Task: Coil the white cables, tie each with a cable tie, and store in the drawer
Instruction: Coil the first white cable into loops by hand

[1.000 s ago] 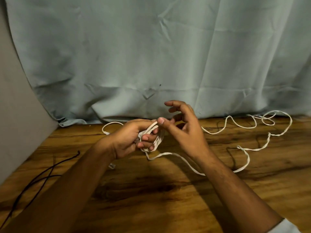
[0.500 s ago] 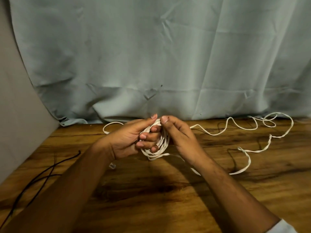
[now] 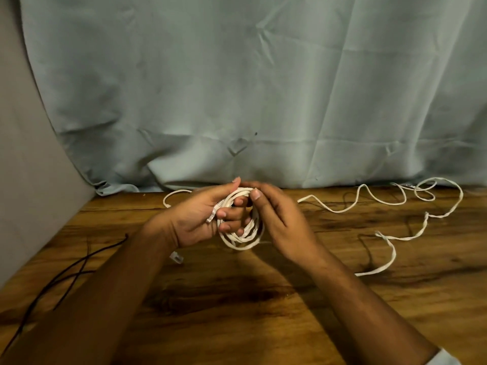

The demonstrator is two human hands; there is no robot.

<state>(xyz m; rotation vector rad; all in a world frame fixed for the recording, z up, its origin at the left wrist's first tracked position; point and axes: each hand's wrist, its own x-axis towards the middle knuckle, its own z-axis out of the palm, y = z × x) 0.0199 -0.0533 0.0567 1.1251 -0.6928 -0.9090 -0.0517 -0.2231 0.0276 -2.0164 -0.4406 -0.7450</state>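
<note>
Wood table [image 3: 237, 312], pale blue-grey cloth [image 3: 237, 88] hung behind it, grey wall [image 3: 26, 180] at your left. Your left hand [image 3: 195, 219] holds the coil [image 3: 245, 239] of white cable above the table, near the middle. Its fingers are curled through the loops, with the thumb up over the top. One plug [image 3: 212, 216] sticks out against the left palm. Your right hand [image 3: 279, 222] grips the coil's right side, thumb tip pressed on the top strands, fingers curled round the far side.

From behind the right hand the loose cable [image 3: 390, 237] runs across the table to your right, in bends and small loops up to the cloth's hem. Another white loop [image 3: 171, 196] shows beyond the left hand. A second plug [image 3: 176, 257] lies on the table just beside the left wrist. Black cords [image 3: 66, 275] lie near the table's left edge. White cuff [image 3: 442, 358] at the right forearm, bottom corner.
</note>
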